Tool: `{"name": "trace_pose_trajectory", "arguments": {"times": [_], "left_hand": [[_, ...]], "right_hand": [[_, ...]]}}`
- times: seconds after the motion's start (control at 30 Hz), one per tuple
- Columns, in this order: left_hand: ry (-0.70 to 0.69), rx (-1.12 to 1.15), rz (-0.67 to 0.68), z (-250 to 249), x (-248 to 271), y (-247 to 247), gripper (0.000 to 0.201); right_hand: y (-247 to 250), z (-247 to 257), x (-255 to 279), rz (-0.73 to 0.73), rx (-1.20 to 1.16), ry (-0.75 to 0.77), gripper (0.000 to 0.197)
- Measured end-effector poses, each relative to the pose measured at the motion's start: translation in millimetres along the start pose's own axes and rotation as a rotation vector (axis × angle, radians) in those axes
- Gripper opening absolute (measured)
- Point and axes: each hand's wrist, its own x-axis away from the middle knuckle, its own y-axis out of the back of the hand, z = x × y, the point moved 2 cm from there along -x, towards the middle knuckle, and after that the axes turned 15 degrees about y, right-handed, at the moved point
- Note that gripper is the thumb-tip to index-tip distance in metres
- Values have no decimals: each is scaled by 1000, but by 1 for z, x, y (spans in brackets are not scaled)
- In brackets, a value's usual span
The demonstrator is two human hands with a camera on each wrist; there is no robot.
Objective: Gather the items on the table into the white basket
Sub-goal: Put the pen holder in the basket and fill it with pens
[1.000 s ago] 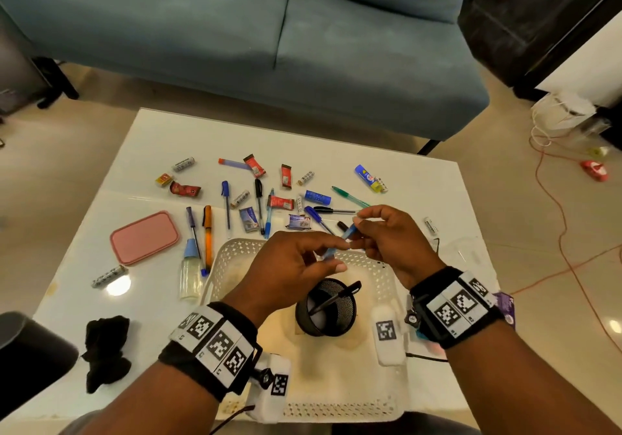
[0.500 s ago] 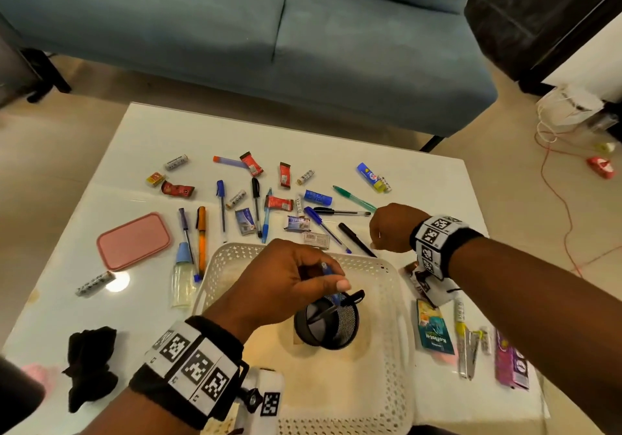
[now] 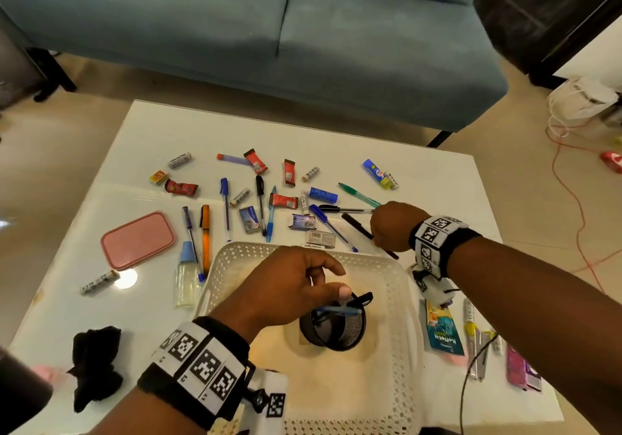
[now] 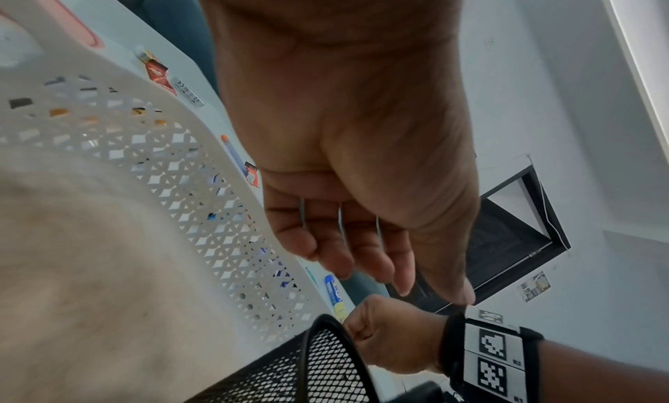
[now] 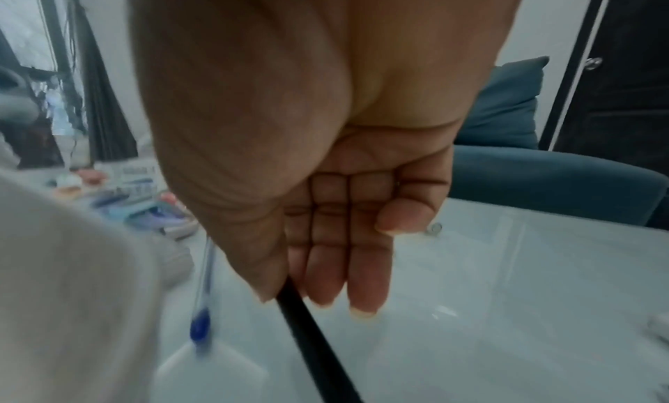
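Since half a second ago the blue pen (image 3: 338, 310) has left the left hand (image 3: 289, 286) and now lies across the rim of the black mesh cup (image 3: 333, 325), long axis near horizontal in the frame. The right hand (image 3: 393, 226) has closed on the black pen (image 3: 356, 226), which lay free on the table before.

The mesh cup stands inside the white basket (image 3: 400, 286) at lower centre of the head view. Besides the blue pen, it holds a black pen-like object (image 3: 365, 298) that leans toward the upper right of the frame. The basket floor around the cup shows no other items.

The left hand hangs above the cup with fingers (image 4: 362, 254) loosely extended and released, holding nothing. The right hand pinches the black pen between thumb and fingers; in the right wrist view the pen (image 5: 311, 340) runs from the fingertips toward the lower right. In the head view its long axis runs from upper left to lower right, and the hand hides its middle.

Pens, sachets and batteries lie scattered on the white table (image 3: 161, 125) above the basket. A pink lid (image 3: 138, 237) and a small bottle (image 3: 185, 276) lie at left and a black cloth (image 3: 96, 364) at lower left. Packets at the right edge are partly covered by the right forearm. The right wrist view is blurred at its left side.
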Motion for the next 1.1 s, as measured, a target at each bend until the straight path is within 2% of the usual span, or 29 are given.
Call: {"name": "trace_pose_trajectory", "arguments": {"times": [0.2, 0.27, 0.33, 0.43, 0.6, 0.7, 0.8, 0.9, 0.97, 1.1], "left_hand": [[-76, 139, -155, -4, 2, 8, 20], [-119, 193, -184, -8, 4, 9, 22], [-158, 269, -183, -13, 6, 7, 26], [-205, 296, -173, -18, 8, 2, 32], [-205, 226, -127, -17, 10, -5, 10], [-206, 123, -128, -14, 8, -6, 12], [-182, -42, -125, -9, 4, -9, 15], [-185, -124, -124, -5, 3, -13, 15], [-187, -150, -144, -3, -2, -14, 18], [-110, -235, -152, 6, -12, -17, 16]], "right_hand": [[46, 31, 74, -439, -177, -14, 19], [49, 55, 102, -587, -302, 19, 16], [43, 82, 121, -670, -419, 43, 15], [22, 114, 135, -686, -556, 49, 15], [-9, 136, 133, -675, -735, 95, 8], [-15, 133, 129, -683, -749, 84, 8], [-19, 121, 127, -738, -711, 8, 31], [-20, 118, 127, -774, -706, 52, 48], [-25, 118, 124, -793, -743, 120, 44], [-34, 110, 113, -806, -788, 169, 19]]}}
